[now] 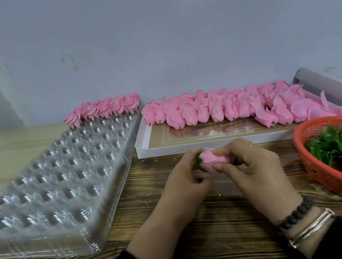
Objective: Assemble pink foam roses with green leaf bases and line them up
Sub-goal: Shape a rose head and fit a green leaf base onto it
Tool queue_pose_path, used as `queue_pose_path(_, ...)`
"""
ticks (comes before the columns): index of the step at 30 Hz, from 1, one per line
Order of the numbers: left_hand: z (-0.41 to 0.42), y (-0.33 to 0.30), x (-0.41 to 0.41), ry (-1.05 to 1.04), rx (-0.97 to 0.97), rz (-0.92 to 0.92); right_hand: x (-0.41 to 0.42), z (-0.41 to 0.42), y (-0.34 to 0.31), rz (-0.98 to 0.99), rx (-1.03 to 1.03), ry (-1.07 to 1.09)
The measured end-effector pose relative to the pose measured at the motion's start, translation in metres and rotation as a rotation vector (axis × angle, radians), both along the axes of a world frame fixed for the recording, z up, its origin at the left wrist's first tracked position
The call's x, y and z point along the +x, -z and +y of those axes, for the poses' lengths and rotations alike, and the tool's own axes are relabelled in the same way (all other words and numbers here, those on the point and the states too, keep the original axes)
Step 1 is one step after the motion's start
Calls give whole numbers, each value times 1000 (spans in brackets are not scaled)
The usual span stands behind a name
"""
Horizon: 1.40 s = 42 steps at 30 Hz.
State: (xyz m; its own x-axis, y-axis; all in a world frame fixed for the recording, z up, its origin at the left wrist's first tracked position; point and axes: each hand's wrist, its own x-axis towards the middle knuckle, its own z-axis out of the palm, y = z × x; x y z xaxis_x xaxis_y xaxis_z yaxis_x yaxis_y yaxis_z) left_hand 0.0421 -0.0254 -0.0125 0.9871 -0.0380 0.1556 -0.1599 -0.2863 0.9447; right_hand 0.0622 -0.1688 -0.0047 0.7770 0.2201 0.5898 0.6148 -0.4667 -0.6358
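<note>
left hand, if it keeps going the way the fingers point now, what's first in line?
The left hand points up and away, toward the wall. Past the pink rose it already holds, the near wall of the white box looks first in line, though depth is unclear in this single view.

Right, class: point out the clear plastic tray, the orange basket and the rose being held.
clear plastic tray [47,179]: head view, an empty cup near its middle.
orange basket [326,175]: head view, its near woven wall.
rose [211,159]: head view, its pink petals between the hands.
</note>
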Motion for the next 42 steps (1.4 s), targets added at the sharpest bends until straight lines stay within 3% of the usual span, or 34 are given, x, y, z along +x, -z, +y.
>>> queue_pose_path(2, 2, 1, 1, -105, 228, -73, -3, 0, -2, -26, -28, -26)
queue_pose_path(7, -5, -1, 0, -176, 353, -176, -10, 4, -5, -35, -112, -148)
queue_pose_path(13, -9, -4, 0, -124, 346, -126, -12, 6, -9, -46, -159, -266)
queue_pose_path(14, -9, -4, -1, -116, 263, -129, -12, 7, -9, -40, -130, -263)
queue_pose_path(19, -10, -9, -1, -136, -528, 65, -11, 7, -5, 2, 200, -137)
queue_pose_path(25, -14, -12, 2, -86, -933, 199, -14, 23, 5, 133, 158, -195)
queue_pose_path(28, -19, -12, 0, -44, -1025, 209, -14, 27, 7, 109, 143, -142)
queue_pose_path(33, -21, -11, -2, 36, -1022, 249, -15, 26, 3, 118, 77, -78)
queue_pose_path(36, -15, -11, 0, 107, -1018, 282, -14, 25, -3, 269, 225, -158)
queue_pose_path(39, -13, -13, 0, 110, -1020, 306, -13, 21, -8, 489, 430, -376)
queue_pose_path(42, -14, -12, 0, 75, -1022, 281, -14, 22, -5, 522, 454, -381)
